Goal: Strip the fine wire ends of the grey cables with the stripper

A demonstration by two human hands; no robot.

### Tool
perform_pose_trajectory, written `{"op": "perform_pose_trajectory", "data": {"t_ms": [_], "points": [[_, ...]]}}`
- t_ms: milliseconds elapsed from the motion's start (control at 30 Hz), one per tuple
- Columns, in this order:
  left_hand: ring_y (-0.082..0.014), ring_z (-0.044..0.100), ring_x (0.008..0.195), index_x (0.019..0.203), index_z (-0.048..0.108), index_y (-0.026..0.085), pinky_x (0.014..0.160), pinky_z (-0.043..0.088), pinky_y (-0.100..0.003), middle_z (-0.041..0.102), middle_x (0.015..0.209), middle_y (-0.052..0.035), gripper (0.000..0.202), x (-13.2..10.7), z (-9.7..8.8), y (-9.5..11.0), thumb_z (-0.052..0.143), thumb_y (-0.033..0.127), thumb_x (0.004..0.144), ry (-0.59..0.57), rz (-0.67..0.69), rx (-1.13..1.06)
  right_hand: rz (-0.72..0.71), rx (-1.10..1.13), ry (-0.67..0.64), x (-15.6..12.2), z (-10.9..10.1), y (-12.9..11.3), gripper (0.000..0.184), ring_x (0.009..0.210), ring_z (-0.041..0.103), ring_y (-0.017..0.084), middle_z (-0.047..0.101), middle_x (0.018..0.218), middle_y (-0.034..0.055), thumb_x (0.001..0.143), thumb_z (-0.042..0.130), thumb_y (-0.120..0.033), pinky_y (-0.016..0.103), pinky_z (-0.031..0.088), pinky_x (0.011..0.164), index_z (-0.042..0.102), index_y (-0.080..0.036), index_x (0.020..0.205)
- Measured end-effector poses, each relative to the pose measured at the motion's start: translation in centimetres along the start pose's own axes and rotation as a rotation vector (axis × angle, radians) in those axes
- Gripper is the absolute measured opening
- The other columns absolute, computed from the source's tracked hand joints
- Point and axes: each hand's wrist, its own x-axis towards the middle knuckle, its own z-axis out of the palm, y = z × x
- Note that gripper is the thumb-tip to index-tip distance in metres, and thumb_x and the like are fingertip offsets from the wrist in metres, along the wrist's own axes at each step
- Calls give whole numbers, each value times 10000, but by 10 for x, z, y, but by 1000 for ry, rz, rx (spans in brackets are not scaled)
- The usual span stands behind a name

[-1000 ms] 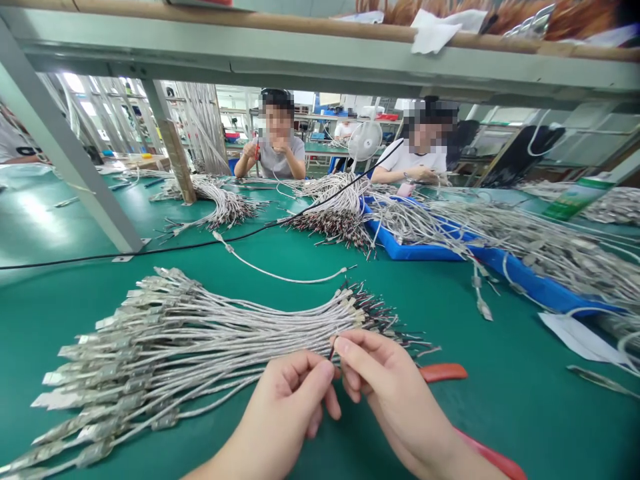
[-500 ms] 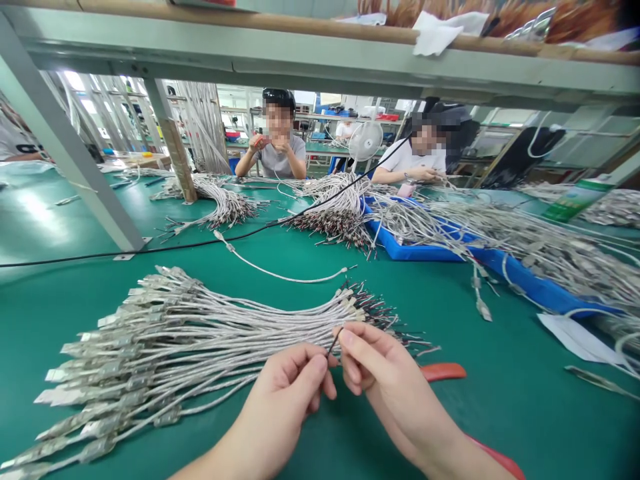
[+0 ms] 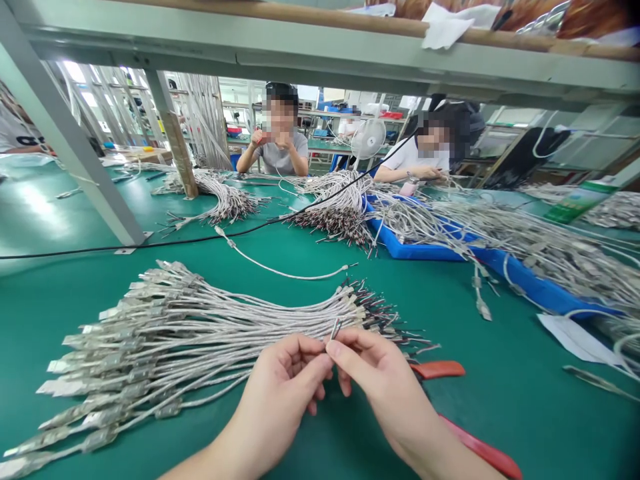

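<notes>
A fanned bundle of grey braided cables (image 3: pixel 200 340) with flat metal plugs at the left lies on the green table (image 3: pixel 310 427). Its stripped wire ends sit at the right, by my fingers. My left hand (image 3: pixel 285 393) and my right hand (image 3: pixel 370 380) meet fingertip to fingertip at the near edge of the bundle. Both pinch the thin wire ends of one cable (image 3: pixel 334 331), which stick up between my fingertips.
Red-handled pliers (image 3: pixel 440 369) lie under my right wrist. One loose cable (image 3: pixel 280 270) lies beyond the bundle. Blue trays (image 3: pixel 530 287) heaped with cables stand at the right. Two people work across the table. A grey frame post (image 3: pixel 75 153) and black cord cross at left.
My pinching fingers have shifted slightly, and the wire end now sticks up more between the fingertips. The camera has tilted a little. The bundle has not moved.
</notes>
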Motion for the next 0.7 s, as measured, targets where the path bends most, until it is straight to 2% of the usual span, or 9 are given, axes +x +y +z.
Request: {"op": "perform_pose_trajectory", "data": {"t_ms": [233, 700], "points": [[-77, 484, 483, 802, 597, 129, 383, 405, -144, 609, 627, 1, 204, 1, 3, -2, 659, 323, 787, 22, -27, 3, -28, -75, 35, -1, 2, -4, 230, 496, 443, 110, 529, 589, -28, 811, 702, -331, 238, 352, 491, 647, -161, 666], [-83, 482, 459, 817, 585, 141, 374, 393, -150, 533, 553, 44, 307, 0, 1, -7, 722, 403, 735, 74, -44, 71, -2, 73, 93, 0, -1, -12, 282, 505, 427, 107, 486, 586, -38, 816, 720, -397, 241, 329, 514, 616, -160, 703]]}}
